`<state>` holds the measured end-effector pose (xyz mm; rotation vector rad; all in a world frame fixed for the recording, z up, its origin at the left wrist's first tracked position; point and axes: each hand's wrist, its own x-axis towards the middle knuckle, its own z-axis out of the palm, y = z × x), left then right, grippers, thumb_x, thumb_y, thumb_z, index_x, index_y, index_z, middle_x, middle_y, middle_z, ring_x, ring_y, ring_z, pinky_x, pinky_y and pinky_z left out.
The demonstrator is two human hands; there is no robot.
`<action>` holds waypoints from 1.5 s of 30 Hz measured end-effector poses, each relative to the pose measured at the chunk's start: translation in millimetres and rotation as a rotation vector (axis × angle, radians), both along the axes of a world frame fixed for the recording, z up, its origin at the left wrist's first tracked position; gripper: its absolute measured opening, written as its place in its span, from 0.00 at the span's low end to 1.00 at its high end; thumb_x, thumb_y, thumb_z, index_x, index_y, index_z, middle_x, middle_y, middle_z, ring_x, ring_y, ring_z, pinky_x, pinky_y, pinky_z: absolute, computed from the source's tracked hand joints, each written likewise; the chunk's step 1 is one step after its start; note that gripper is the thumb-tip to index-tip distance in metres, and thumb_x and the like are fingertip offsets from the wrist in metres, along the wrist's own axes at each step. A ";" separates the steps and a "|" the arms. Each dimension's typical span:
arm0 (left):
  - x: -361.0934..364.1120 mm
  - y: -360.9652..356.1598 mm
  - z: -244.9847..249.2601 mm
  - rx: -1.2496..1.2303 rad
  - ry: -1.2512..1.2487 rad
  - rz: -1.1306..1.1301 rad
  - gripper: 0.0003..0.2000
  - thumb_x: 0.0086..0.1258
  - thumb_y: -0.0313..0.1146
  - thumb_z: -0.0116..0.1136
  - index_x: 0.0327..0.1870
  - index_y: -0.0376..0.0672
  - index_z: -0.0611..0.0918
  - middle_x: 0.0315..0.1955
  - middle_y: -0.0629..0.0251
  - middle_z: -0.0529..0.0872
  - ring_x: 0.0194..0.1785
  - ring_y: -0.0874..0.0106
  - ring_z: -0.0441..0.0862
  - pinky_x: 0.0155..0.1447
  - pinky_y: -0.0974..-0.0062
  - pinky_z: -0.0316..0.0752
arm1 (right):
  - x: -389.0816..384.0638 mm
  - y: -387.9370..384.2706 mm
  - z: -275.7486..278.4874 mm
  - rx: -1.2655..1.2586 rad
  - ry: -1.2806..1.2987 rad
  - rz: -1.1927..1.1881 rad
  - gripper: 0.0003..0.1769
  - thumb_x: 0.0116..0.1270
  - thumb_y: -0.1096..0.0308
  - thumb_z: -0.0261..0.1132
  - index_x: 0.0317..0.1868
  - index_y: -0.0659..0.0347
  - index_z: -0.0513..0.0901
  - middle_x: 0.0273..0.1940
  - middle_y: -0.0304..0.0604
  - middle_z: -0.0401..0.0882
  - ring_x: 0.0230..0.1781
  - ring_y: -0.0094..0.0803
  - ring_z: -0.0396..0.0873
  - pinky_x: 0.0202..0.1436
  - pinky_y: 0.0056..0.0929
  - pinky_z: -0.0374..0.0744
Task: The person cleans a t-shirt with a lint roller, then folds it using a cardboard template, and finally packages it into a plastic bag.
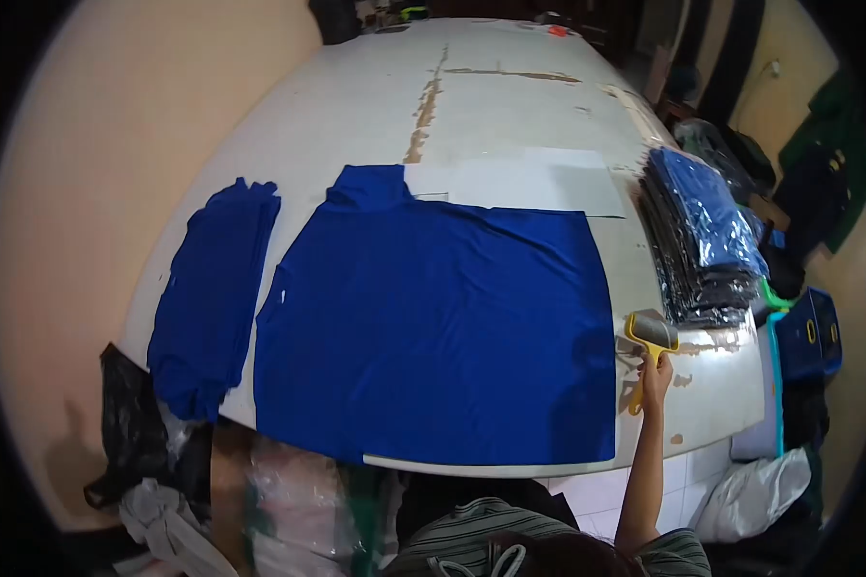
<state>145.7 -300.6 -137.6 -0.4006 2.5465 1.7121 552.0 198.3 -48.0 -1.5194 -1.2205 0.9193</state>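
Note:
My right hand (656,375) is wrapped round the yellow handle of a lint roller (652,333), by the right side of the table. The roller's grey drum points away from me, over the white tabletop just right of a blue garment (433,327). That garment lies spread flat, with its narrow collar-like part at the far left and a few soft creases across it. A pile of folded blue garments (216,288) rests to its left. My left hand is out of sight.
Clear-bagged garments (702,231) are stacked on the right of the long white table (337,106). A white sheet (520,178) lies beyond the blue garment. Dark blue bins (808,332) and a white bag (755,500) stand right; a black bag (130,413) hangs left.

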 end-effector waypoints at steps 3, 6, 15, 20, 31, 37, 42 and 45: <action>22.9 -16.5 -2.9 0.005 -0.022 0.032 0.17 0.65 0.37 0.48 0.46 0.31 0.68 0.44 0.52 0.69 0.48 0.62 0.67 0.51 0.70 0.64 | -1.2 18.5 -17.2 0.025 -0.006 -0.008 0.07 0.57 0.69 0.57 0.26 0.62 0.71 0.19 0.36 0.69 0.19 0.20 0.69 0.23 0.18 0.67; 37.4 -29.5 -6.6 -0.001 -0.042 0.043 0.17 0.65 0.37 0.48 0.47 0.31 0.67 0.45 0.52 0.68 0.49 0.62 0.66 0.52 0.69 0.63 | -2.6 30.6 -30.5 0.016 -0.069 0.022 0.08 0.57 0.68 0.57 0.25 0.63 0.71 0.19 0.36 0.70 0.20 0.21 0.69 0.24 0.20 0.67; 44.4 -51.1 -6.1 -0.024 -0.086 0.047 0.19 0.65 0.36 0.48 0.51 0.31 0.65 0.50 0.51 0.64 0.53 0.62 0.63 0.56 0.69 0.61 | 2.7 44.8 -36.2 0.120 -0.480 -0.078 0.15 0.57 0.61 0.59 0.32 0.68 0.74 0.27 0.51 0.76 0.30 0.42 0.75 0.36 0.34 0.72; 8.5 -61.4 -3.7 -0.028 -0.035 -0.025 0.21 0.65 0.36 0.48 0.54 0.32 0.63 0.53 0.50 0.62 0.56 0.61 0.62 0.57 0.68 0.60 | -5.7 27.8 -17.5 -0.015 -0.705 -0.135 0.20 0.56 0.56 0.59 0.39 0.66 0.74 0.34 0.53 0.76 0.38 0.47 0.74 0.42 0.39 0.71; -121.0 -19.8 -0.1 -0.027 -0.004 -0.179 0.24 0.66 0.35 0.48 0.59 0.32 0.59 0.58 0.49 0.58 0.61 0.61 0.58 0.61 0.67 0.57 | -68.9 -59.5 -16.7 -0.105 -1.016 -0.383 0.26 0.53 0.51 0.61 0.47 0.59 0.70 0.46 0.51 0.69 0.48 0.51 0.67 0.48 0.48 0.68; -163.5 55.3 40.9 0.031 0.213 -0.310 0.26 0.65 0.35 0.49 0.60 0.33 0.57 0.57 0.50 0.62 0.52 0.60 0.69 0.55 0.66 0.65 | -66.4 -109.4 -5.9 -0.380 -1.070 -0.435 0.26 0.53 0.50 0.61 0.47 0.59 0.70 0.45 0.52 0.72 0.47 0.51 0.69 0.47 0.47 0.69; -178.8 72.2 74.7 -0.079 -0.626 -0.726 0.22 0.59 0.45 0.56 0.44 0.34 0.73 0.24 0.63 0.76 0.22 0.69 0.71 0.29 0.67 0.67 | -18.5 -136.9 -35.0 -0.424 -0.876 -0.065 0.22 0.56 0.52 0.60 0.36 0.65 0.75 0.30 0.50 0.78 0.32 0.47 0.75 0.38 0.37 0.72; -222.3 63.7 125.6 -0.411 -0.299 -1.079 0.20 0.57 0.46 0.59 0.25 0.33 0.74 0.18 0.68 0.72 0.24 0.75 0.67 0.28 0.69 0.64 | -32.2 -151.0 12.0 -0.427 -0.416 0.217 0.19 0.60 0.56 0.58 0.33 0.68 0.77 0.23 0.37 0.75 0.24 0.30 0.72 0.31 0.29 0.70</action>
